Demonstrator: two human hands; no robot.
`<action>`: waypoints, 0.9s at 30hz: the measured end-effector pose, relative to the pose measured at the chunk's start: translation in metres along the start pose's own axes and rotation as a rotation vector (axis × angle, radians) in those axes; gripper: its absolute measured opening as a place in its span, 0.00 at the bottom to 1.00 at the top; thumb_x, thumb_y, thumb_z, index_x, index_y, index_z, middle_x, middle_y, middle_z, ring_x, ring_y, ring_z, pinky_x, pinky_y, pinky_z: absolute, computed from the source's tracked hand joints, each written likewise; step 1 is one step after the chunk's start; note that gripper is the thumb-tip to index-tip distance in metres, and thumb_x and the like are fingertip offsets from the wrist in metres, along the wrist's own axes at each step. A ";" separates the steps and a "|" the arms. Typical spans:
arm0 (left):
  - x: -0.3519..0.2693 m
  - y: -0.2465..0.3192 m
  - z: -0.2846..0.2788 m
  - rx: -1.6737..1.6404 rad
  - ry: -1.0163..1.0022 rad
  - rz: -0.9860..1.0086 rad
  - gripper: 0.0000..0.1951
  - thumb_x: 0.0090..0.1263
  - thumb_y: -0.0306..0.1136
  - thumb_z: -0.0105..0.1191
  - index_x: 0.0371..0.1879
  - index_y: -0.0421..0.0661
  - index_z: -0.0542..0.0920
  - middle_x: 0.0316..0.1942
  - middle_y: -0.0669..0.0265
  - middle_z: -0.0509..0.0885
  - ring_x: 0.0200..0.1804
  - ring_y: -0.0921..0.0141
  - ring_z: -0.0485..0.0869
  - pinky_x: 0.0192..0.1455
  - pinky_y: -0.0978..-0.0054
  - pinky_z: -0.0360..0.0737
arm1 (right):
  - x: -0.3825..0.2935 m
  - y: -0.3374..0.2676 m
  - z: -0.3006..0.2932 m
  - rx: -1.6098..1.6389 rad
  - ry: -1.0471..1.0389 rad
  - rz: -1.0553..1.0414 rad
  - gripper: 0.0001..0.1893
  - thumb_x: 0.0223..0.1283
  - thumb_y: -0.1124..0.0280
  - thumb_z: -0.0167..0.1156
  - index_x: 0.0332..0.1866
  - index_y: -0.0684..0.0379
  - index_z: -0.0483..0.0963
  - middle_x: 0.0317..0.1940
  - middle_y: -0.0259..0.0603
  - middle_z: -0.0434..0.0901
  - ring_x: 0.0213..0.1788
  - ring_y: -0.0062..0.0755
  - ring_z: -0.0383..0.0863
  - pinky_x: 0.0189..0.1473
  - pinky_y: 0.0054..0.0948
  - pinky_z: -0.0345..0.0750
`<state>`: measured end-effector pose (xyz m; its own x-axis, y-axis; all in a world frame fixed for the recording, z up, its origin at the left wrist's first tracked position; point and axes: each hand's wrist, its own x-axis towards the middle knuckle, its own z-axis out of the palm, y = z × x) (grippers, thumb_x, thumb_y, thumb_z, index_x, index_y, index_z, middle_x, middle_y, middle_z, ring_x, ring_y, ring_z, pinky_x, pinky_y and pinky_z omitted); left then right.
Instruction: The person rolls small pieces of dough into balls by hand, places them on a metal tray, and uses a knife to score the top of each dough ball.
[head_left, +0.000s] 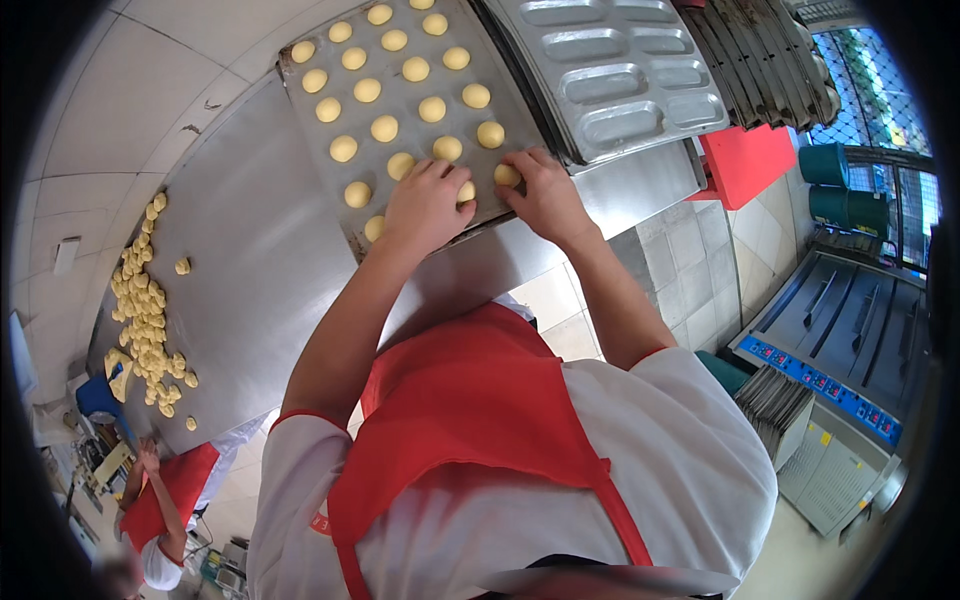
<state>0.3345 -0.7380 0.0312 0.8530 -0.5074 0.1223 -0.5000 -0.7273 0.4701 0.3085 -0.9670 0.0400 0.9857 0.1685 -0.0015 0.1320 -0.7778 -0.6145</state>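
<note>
Rows of round, pale yellow dough balls (384, 128) sit spaced apart on a flat metal baking tray (405, 96). Over the tray's near edge, my left hand (427, 204) curls its fingers around one dough ball (466, 192). Its back and wrist partly cover neighbouring balls. At the tray's near right corner, my right hand (546, 193) pinches another dough ball (507, 175) between thumb and fingers. Whether these two balls touch the tray surface is hard to tell.
A heap of small dough pieces (142, 300) lies at the left of the steel table (247, 247). Molded pans (600, 82) are stacked right of the tray, beside more stacked trays (757, 60). A co-worker (169, 495) stands at lower left; equipment with blue control panels (817, 386) is at right.
</note>
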 end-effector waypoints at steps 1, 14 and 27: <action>0.004 0.005 -0.010 -0.008 -0.021 0.005 0.22 0.62 0.42 0.76 0.53 0.50 0.89 0.47 0.63 0.89 0.56 0.56 0.87 0.60 0.56 0.85 | 0.002 0.001 -0.004 0.002 0.040 -0.016 0.23 0.64 0.71 0.73 0.64 0.60 0.81 0.60 0.55 0.82 0.62 0.62 0.84 0.64 0.51 0.82; 0.043 -0.013 -0.017 0.040 0.096 -0.156 0.20 0.64 0.36 0.74 0.56 0.53 0.89 0.53 0.68 0.89 0.59 0.59 0.85 0.66 0.56 0.80 | 0.067 0.012 -0.007 0.061 0.015 -0.105 0.22 0.62 0.77 0.69 0.63 0.60 0.83 0.63 0.57 0.81 0.63 0.64 0.83 0.65 0.53 0.83; -0.011 0.023 -0.011 0.151 0.034 -0.048 0.18 0.64 0.39 0.75 0.53 0.55 0.90 0.51 0.72 0.87 0.58 0.66 0.83 0.63 0.62 0.74 | 0.010 0.018 -0.009 -0.058 -0.110 -0.295 0.21 0.59 0.81 0.66 0.59 0.58 0.84 0.60 0.49 0.83 0.60 0.61 0.81 0.67 0.52 0.80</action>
<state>0.3155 -0.7441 0.0500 0.8797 -0.4564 0.1338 -0.4733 -0.8128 0.3394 0.3221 -0.9846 0.0366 0.8871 0.4540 0.0827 0.4194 -0.7183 -0.5551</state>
